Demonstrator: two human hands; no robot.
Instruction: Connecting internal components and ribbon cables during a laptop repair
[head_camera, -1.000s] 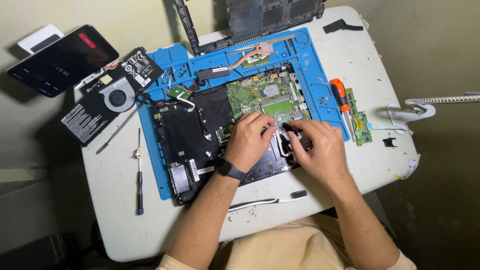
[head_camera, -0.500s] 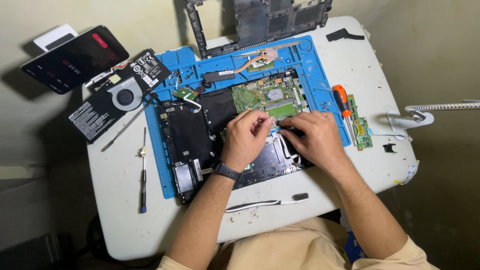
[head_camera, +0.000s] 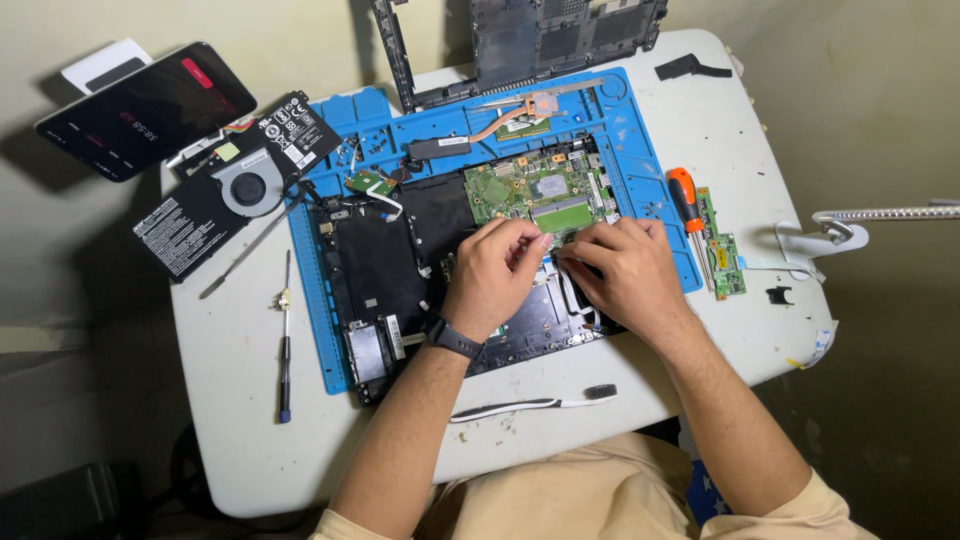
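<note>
Resting under both hands (head_camera: 560, 270) — opened laptop chassis (head_camera: 400, 280), fingertips on it.

A strong light is falling from above onto the white table (head_camera: 250, 400), so its top is looking bright and a little washed out. The floor around it is staying dim, especially at the right side and the lower left corner. The phone (head_camera: 150, 110) and the battery (head_camera: 185, 230) are throwing dark shadows toward the left. The blue mat (head_camera: 640, 170) is showing clear colour. The picture is looking sharp in the middle, and straight lines are bending slightly near the edges.
</note>
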